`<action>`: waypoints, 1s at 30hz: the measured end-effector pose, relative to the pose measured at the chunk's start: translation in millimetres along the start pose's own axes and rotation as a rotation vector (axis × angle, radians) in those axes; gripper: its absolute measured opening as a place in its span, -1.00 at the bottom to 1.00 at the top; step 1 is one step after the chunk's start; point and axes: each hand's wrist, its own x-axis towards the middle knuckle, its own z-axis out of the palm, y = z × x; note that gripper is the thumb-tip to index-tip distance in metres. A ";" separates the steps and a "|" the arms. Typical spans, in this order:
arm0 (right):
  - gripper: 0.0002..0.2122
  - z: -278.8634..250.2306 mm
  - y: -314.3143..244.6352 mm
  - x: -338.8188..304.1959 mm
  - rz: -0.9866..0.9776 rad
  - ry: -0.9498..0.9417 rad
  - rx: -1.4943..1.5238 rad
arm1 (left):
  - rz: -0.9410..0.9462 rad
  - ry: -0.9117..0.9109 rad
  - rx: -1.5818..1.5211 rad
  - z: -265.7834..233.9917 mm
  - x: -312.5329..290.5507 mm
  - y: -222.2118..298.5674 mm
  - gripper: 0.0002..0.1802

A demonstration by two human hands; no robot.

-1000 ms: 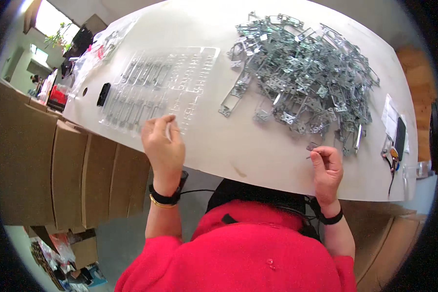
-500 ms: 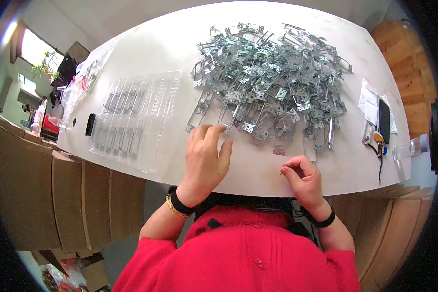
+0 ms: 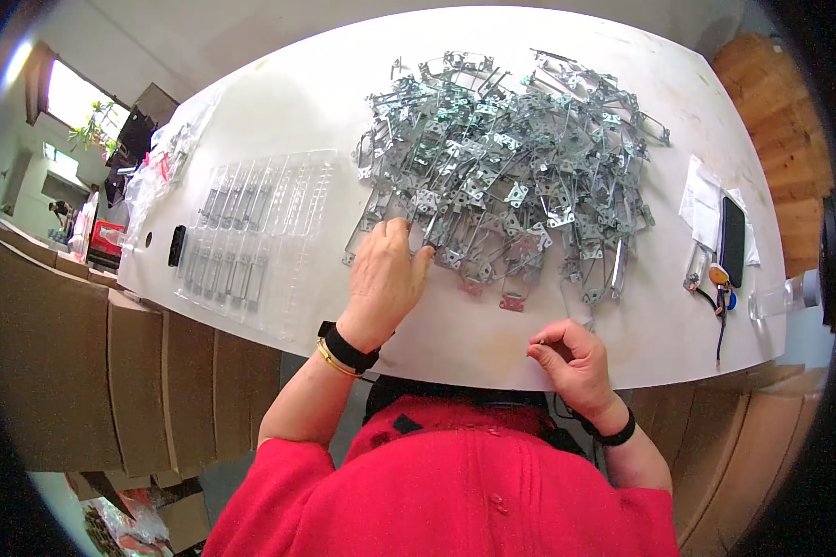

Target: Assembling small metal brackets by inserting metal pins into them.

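A large heap of silvery metal brackets (image 3: 492, 176), with rods and flat perforated end plates, lies tangled on the white table (image 3: 418, 348). At the heap's near left edge my left hand (image 3: 381, 278) reaches over the outermost pieces, thumb apart from the fingers. Its fingertips rest at the brackets; I see nothing gripped there. Close to the table's front edge my right hand (image 3: 574, 362) is closed in a pinch of thumb and forefinger. A tiny dark tip shows at the pinch, too small to name.
On the left lies a clear plastic tray (image 3: 293, 269) with several brackets in its slots, beside a small black object (image 3: 176, 246). To the right are a phone (image 3: 732, 241), white tissue (image 3: 701, 200), a cable (image 3: 721, 325) and a clear bottle (image 3: 780, 295). Cardboard boxes (image 3: 46, 353) stand at the left.
My left hand has moved in against the heap's near left edge, its fingers drawn closer together. The right hand keeps its pinch. The whole view has shifted slightly.
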 end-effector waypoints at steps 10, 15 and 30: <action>-0.87 -7.8 -4.9 2.6 -0.139 -0.046 -0.092 | -0.126 -0.015 -0.034 8.8 12.0 -10.4 -0.57; -0.87 -8.5 -7.7 3.1 -0.127 -0.064 -0.099 | -0.122 0.018 -0.049 5.6 11.7 -8.5 -0.58; -0.88 -3.0 -4.3 1.3 -0.142 -0.013 -0.109 | 0.128 0.116 -0.124 -21.1 -17.5 22.3 -0.57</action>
